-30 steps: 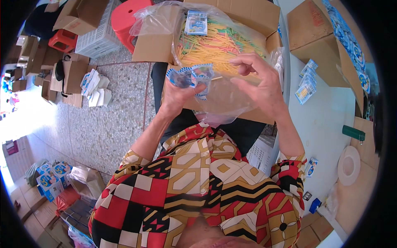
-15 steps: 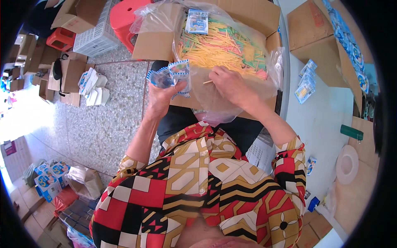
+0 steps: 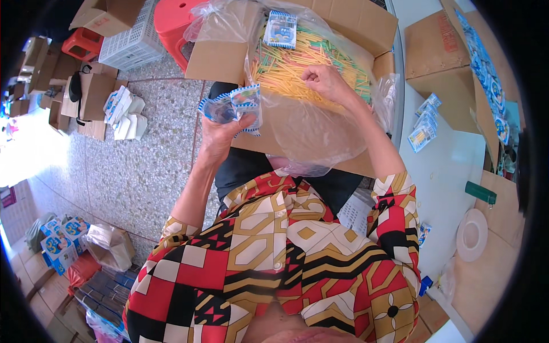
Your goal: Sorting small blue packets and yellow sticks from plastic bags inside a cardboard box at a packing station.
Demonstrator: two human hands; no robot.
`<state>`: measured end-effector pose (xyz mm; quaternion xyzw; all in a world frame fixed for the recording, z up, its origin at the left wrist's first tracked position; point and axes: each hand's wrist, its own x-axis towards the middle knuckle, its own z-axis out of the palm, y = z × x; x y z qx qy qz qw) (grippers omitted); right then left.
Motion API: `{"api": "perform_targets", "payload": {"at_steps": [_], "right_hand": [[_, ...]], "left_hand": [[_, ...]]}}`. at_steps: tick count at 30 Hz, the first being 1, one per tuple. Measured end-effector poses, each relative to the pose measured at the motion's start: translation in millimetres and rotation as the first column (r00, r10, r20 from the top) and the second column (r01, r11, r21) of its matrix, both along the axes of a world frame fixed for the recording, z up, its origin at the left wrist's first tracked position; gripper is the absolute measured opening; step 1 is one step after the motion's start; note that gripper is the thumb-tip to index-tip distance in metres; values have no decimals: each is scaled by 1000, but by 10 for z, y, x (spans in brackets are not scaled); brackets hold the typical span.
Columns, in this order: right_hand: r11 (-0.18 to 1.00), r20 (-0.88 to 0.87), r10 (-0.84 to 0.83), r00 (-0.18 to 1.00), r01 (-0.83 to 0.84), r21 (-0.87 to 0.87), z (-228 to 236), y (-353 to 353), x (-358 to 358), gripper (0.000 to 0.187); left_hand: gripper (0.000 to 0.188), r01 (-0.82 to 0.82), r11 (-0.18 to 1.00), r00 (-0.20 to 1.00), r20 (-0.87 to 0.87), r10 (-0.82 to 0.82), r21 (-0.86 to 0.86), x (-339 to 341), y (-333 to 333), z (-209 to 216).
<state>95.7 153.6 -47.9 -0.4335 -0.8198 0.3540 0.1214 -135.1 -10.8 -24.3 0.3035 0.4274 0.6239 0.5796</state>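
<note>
Beside the brown cardboard box (image 3: 216, 63), the left hand (image 3: 219, 132) clamps blue-striped plastic packaging (image 3: 247, 97), seemingly freeing the curled-together right hand (image 3: 327, 82) over the box's thin multicoloured sticks (image 3: 280, 71).

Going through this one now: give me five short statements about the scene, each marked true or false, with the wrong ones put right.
1. The left hand holds blue-striped plastic packaging. True.
2. The right hand is over the sticks in the open cardboard box. True.
3. The sticks are all one colour. False: yellow and green ones both show.
4. A flat packet lies toward the far end inside the cardboard box. True.
5. The red stool nearest the cardboard box stands on its right. False: it stands on its left.
</note>
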Motion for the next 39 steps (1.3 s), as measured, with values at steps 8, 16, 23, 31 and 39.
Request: {"api": "perform_targets", "payload": {"at_steps": [8,16,23,31,39], "right_hand": [[1000,12,-28,1000,27,12,-9,99,291,11],[998,80,47,996,-43,-56,-131,19,705,11],[996,87,58,995,-52,-68,-114,-43,769,15],[1000,87,28,996,-28,-9,-77,-75,754,20],[969,22,20,1000,-25,248,-83,34,484,19]], "left_hand": [[35,34,999,999,-25,-35,-35,61,54,-24],[36,60,996,996,-57,-64,-71,232,130,-47],[35,68,994,996,-51,-72,-87,380,189,-33],[33,111,989,990,-71,-119,-100,481,232,9],[32,113,990,991,-60,-119,-89,444,265,2]]}}
